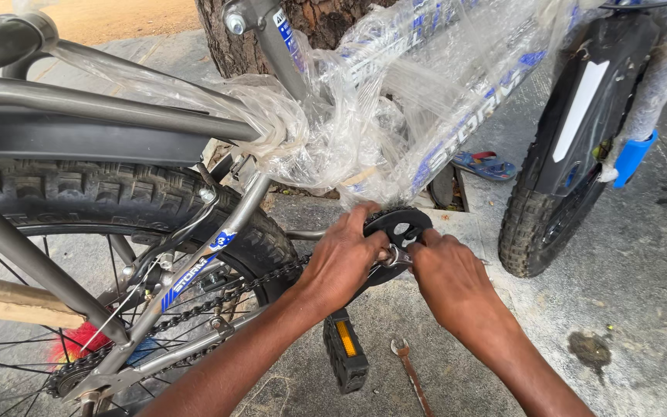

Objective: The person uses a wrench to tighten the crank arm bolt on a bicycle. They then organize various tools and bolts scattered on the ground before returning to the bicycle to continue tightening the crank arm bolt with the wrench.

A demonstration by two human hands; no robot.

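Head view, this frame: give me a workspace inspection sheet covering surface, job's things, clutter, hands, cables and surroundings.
Surface: grey concrete ground, dark stain at right.
Job's things: black chainring at the bicycle's crank; black pedal with amber reflector hangs below; chain runs back to the rear wheel.
Clutter: spanner lying on the ground; blue sandal beyond the frame.
Hands: left hand grips the chainring's edge; right hand beside it; a metal tool shows between them, which hand holds it unclear.
Cables: thin cable along the rear stay.
Surroundings: tree trunk, plastic-wrapped frame, front wheel.
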